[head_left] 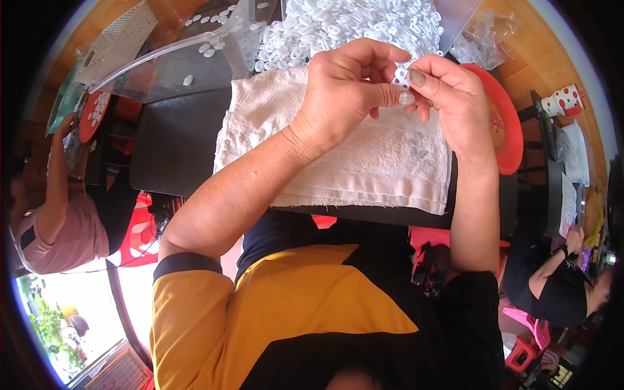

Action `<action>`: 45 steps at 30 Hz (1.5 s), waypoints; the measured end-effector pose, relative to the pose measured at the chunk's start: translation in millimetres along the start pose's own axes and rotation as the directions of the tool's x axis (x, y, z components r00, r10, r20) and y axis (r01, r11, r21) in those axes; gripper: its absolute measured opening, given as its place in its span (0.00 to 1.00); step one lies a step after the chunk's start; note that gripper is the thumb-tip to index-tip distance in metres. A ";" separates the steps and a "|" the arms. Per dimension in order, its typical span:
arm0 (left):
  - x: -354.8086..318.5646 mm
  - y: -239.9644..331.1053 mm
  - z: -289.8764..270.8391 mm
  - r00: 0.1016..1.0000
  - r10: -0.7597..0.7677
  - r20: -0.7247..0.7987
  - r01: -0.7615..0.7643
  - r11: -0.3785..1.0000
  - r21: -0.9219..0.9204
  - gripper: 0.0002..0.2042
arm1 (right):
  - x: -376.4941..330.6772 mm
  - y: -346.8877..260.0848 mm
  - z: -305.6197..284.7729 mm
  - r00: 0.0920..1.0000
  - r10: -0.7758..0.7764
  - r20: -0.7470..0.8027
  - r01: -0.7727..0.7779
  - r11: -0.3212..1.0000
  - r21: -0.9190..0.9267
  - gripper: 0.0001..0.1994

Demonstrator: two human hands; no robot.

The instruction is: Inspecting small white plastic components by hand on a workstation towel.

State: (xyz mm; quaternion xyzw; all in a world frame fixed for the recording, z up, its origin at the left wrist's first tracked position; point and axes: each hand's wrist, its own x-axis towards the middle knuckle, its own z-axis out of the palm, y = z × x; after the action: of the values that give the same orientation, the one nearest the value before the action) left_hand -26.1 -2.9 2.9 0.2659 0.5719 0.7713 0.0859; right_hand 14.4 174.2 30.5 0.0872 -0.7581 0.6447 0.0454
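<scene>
Above the towel, my left hand [344, 84] and my right hand [455, 94] meet with their fingertips pinched together. Between them is a small white plastic piece [400, 75] with dark holes in it. My right thumb presses on its edge, while my left thumb and fingers close around its other side. Part of the piece is hidden by the fingers. Beneath my hands a folded whitish towel [364, 172] lies on the dark table [172, 146]. A large heap of small white oval plastic pieces [351, 29] lies just beyond my hands.
A red round tray [510, 123] stands at the right with small bits in it. Clear plastic bags [487, 42] lie behind it. A transparent bin wall [162, 68] and a few loose white pieces are at the left. Other people sit at left [65, 227] and right [552, 286].
</scene>
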 end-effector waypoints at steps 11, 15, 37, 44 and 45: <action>-4.7 -2.0 0.0 0.976 0.194 0.103 -0.217 0.923 0.319 0.16 | -2.4 -4.8 -2.2 0.994 0.078 0.070 -0.085 0.990 0.116 0.12; -5.6 -4.1 0.7 0.975 0.201 0.095 -0.220 0.937 0.273 0.17 | -4.2 -5.4 1.2 0.997 0.070 0.041 -0.075 0.989 0.130 0.12; -6.5 3.9 8.8 0.991 0.123 -0.052 -0.119 0.989 0.083 0.13 | -3.5 -3.8 9.0 1.000 0.016 -0.015 -0.015 0.998 0.056 0.11; -0.8 4.9 1.6 0.992 -0.052 -0.113 0.038 0.992 -0.123 0.11 | -3.2 -1.3 9.6 0.996 -0.040 -0.076 0.037 0.998 -0.043 0.10; -1.2 5.6 1.7 0.992 -0.052 -0.116 0.037 0.992 -0.123 0.11 | -3.6 -1.4 11.4 0.995 -0.041 -0.089 0.036 0.998 -0.056 0.10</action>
State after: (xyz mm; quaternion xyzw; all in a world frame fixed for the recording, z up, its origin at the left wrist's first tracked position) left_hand -23.2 -3.9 8.1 0.2008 0.5340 0.8169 0.0848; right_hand 18.7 163.0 29.3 0.0713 -0.7707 0.6261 0.0943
